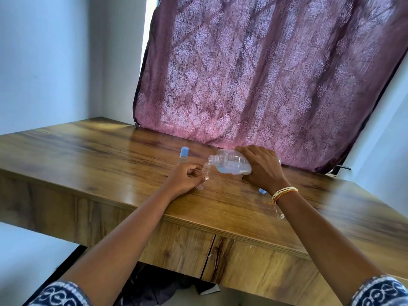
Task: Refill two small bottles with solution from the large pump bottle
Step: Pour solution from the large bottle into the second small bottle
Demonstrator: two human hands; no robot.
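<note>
Pouring was under way: the large bottle, pump removed, was gripped and tipped by the right hand, its neck brought to a small open bottle pinched in the left hand on the table. A capped second bottle was left waiting behind; a steady, slow tilt seemed called for next.

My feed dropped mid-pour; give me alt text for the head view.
The right hand tips the uncapped large bottle into a small bottle gripped by the left hand on the wooden table. A capped small bottle stands behind.
</note>
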